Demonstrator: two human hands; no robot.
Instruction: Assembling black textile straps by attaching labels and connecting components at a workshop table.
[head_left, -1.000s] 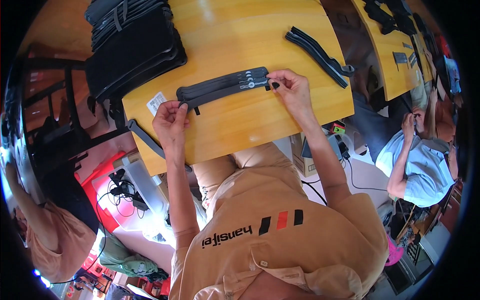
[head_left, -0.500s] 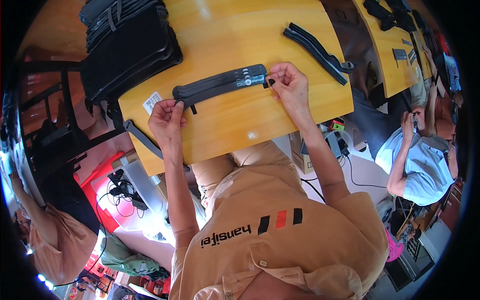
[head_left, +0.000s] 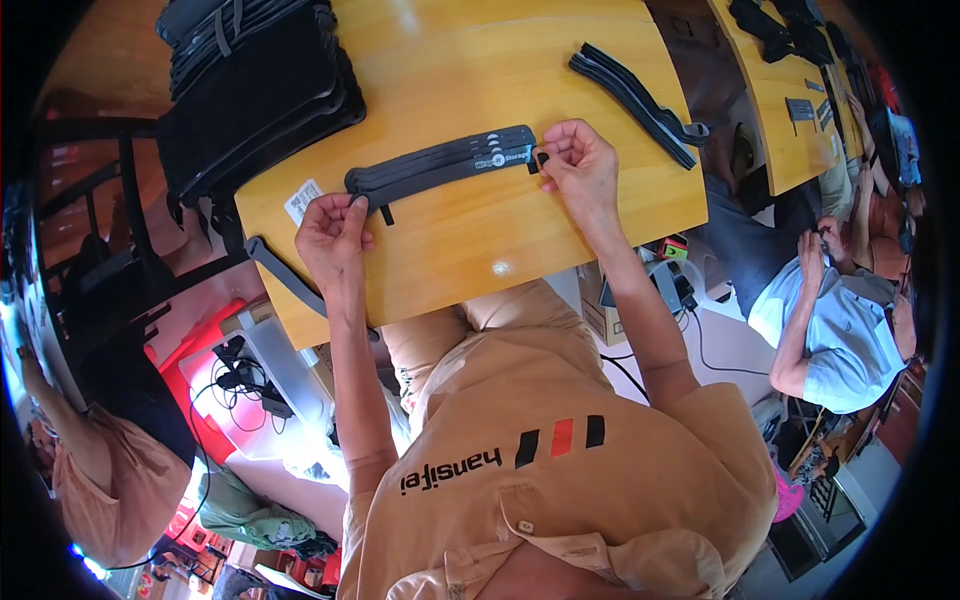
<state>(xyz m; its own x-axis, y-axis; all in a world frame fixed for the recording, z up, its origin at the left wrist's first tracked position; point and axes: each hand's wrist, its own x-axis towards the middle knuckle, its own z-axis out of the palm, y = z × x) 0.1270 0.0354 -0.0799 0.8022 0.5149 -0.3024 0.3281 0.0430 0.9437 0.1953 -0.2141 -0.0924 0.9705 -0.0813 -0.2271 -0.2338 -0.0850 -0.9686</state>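
Note:
A flat bundle of dark grey fabric straps (head_left: 430, 168), overlapped in a fan, lies across the wooden table with pale print near its right end. My left hand (head_left: 335, 235) pinches the bundle's left end between thumb and fingers. Just beside the right end, the fingers of my right hand (head_left: 585, 175) are closed on a small black tab (head_left: 542, 158); whether it joins the straps I cannot tell. Another short black tab (head_left: 388, 215) sticks out below the bundle near my left hand. Partly behind that hand rests a white printed label (head_left: 301, 199).
Tall piles of black fabric pieces (head_left: 260, 110) stand at the table's far left. More grey straps (head_left: 640, 105) lie at the right edge. A single dark strap (head_left: 285, 275) hangs over the near left edge. At right, a person in a light blue shirt (head_left: 830, 330) sits by another table.
Both hands keep their hold, and the bundle stays almost in place. My right hand has shifted very slightly.

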